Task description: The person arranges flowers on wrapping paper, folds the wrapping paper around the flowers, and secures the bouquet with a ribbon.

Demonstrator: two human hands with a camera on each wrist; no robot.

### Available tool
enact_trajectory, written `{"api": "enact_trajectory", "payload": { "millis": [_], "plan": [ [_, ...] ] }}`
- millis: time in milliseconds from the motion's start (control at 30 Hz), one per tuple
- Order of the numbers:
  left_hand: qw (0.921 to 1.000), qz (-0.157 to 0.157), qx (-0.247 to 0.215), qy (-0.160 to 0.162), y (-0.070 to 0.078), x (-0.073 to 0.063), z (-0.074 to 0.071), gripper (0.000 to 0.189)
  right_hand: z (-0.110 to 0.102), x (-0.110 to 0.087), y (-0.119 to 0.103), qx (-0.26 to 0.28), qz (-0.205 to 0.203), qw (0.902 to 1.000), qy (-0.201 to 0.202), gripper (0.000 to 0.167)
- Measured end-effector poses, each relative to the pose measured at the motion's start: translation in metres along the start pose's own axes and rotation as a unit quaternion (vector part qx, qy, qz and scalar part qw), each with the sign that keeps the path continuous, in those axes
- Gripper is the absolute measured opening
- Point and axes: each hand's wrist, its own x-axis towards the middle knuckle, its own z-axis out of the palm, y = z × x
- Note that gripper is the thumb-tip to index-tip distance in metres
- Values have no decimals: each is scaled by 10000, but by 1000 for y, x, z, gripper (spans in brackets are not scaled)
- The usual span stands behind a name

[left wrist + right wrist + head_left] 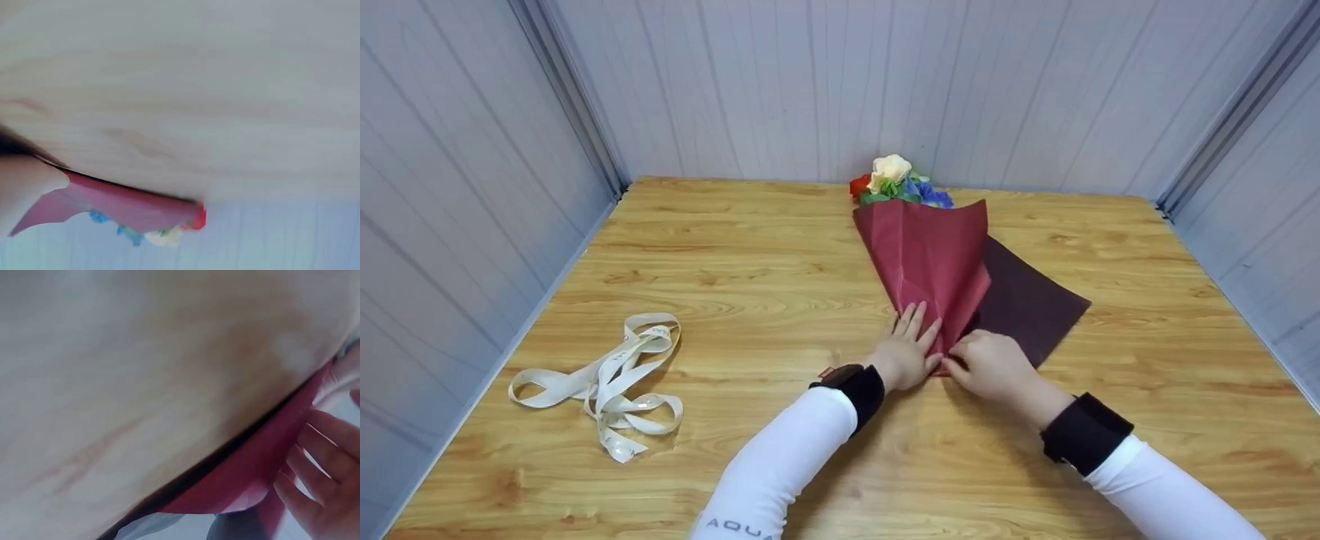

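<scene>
A bouquet of artificial-looking flowers, in white, red and blue, pokes out of a cone of dark red wrapping paper lying on the table. My left hand lies on the narrow lower end of the cone, fingers stretched over the paper. Close beside it, my right hand has curled fingers and pinches the paper's edge near the bottom tip. The right wrist view shows those fingers against the red paper; the thumb's contact is hidden there. Stems inside the wrap are out of sight.
A dark, unfolded part of the sheet spreads flat to the right of the cone. Loosely looped white ribbon lies on the left of the wooden table. Pale panel walls enclose the back and sides.
</scene>
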Motion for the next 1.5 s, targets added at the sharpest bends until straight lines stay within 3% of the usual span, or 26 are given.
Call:
{"api": "enact_trajectory", "payload": {
  "millis": [67,133,233,333,433,633,967,1233,1400,1500],
  "plan": [
    [9999,41,63,155,-1,1,3,59,0,1,0,76,18,9993,353,13],
    [9998,85,65,153,-1,2,4,61,1,2,-2,316,76,9991,283,19],
    [9997,159,165,93,-2,3,2,62,4,2,-8,978,241,9926,-679,49],
    [9995,225,194,124,-3,2,2,63,10,-2,-11,1480,568,9721,-1730,72],
    [9991,314,118,253,-4,1,2,64,14,-7,-9,1616,702,9609,-2135,77],
    [9980,507,165,353,-8,-2,4,65,17,-21,2,1361,792,9692,-1892,69],
    [9979,624,-138,122,-11,-2,-1,55,13,-33,17,1173,1048,9741,-1623,59],
    [9974,645,-304,69,-14,-3,4,53,11,-55,54,1195,1641,9690,-1412,48],
    [9974,609,-356,139,-14,-4,7,54,-1,-66,88,563,2219,9563,-1821,56],
    [9972,628,-366,153,-15,-4,9,54,-6,-64,96,274,2318,9601,-1541,55]
  ]
}}
